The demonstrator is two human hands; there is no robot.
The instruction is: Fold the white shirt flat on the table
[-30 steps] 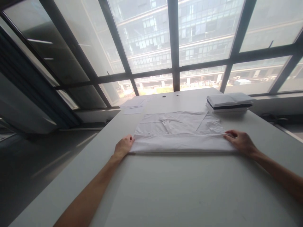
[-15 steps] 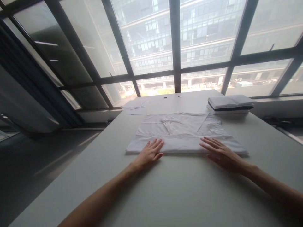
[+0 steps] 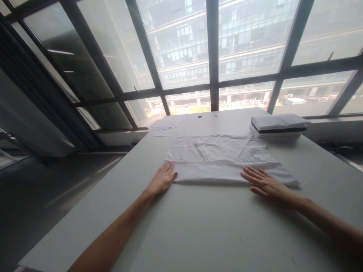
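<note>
While both flat, open hands [image 3: 162, 178] [image 3: 266, 183] press it, holding nothing, the folded shirt [image 3: 224, 160] lies long axis left-right.

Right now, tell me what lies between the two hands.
In the head view, the near folded edge of the white garment spans from left hand to right hand; both rest flat, open.

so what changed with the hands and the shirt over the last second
Both hands let go of the ends of the white garment and opened flat. The left hand moved in onto the folded near edge, then slid back out to its left end. The right hand moved inward and lies flat on the right part of the fold. The garment, the stack of folded clothes and the table stayed put.
</note>
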